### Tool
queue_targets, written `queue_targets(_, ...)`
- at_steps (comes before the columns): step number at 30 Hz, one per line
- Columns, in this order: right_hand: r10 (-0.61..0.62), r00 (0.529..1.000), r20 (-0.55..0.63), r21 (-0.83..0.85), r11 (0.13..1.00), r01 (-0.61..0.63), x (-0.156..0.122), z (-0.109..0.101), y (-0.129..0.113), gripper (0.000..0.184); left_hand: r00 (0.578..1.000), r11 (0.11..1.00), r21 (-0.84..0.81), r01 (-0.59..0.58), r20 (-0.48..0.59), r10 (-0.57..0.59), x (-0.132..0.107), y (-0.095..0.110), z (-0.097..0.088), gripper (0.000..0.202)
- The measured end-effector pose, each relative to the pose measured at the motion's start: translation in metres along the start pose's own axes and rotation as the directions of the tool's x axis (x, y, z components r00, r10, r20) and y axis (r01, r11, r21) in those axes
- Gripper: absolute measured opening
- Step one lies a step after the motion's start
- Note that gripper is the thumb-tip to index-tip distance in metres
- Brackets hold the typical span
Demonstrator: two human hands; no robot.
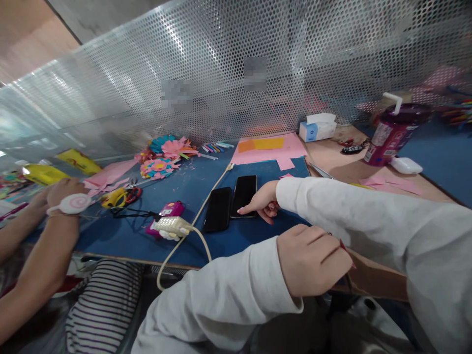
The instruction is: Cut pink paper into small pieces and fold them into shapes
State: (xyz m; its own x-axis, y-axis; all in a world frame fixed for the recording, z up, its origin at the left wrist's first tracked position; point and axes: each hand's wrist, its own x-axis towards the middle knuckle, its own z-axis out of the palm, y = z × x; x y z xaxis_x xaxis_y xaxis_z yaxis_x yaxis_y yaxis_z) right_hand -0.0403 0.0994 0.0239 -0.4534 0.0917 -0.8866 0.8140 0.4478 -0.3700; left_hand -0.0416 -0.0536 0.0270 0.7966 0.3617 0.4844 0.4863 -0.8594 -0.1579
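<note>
My right hand (264,200) reaches over the blue tabletop. Its thumb is stretched out and rests on, or just over, the dark screen of a smartphone (245,192), while the other fingers curl loosely beside the phone. A second black smartphone (218,209) lies flat to the left of it. Nearer to me, at the table's front edge, my left hand (313,260) is closed in a fist with its back up. A bit of red shows at its far side; what the fingers hold, if anything, is hidden.
A pale cable (202,209) runs past a cream-cased charger (171,227). Pink paper (265,156), paper flowers (159,168) and scissors (132,194) lie about. At right stand a tissue box (317,130) and a purple drink cup (389,140). Another person's arms (61,236) are at left.
</note>
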Motion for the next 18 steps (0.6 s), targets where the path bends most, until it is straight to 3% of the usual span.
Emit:
queue_targets(8,0.015,1.0,-0.004,0.0,1.0,-0.015,-0.001,0.001,-0.002,0.094,0.999,0.999,-0.005,-0.035,0.038,0.036,0.001,-0.003,0.005,0.024)
queue_targets(12,0.011,0.998,-0.068,0.094,0.996,-0.005,-0.007,0.006,0.001,0.097,0.999,1.0,-0.003,-0.02,0.026,0.02,0.0,-0.004,0.005,0.025)
queue_targets(16,-0.054,0.992,-0.116,0.226,0.971,0.079,-0.023,0.012,0.026,0.097,1.0,1.0,0.002,0.02,0.01,-0.02,0.0,-0.006,0.005,0.028)
queue_targets(18,-0.113,0.975,-0.194,0.292,0.942,0.167,-0.035,0.016,0.048,0.096,0.999,0.999,0.007,0.037,0.025,-0.037,0.002,-0.01,0.007,0.028)
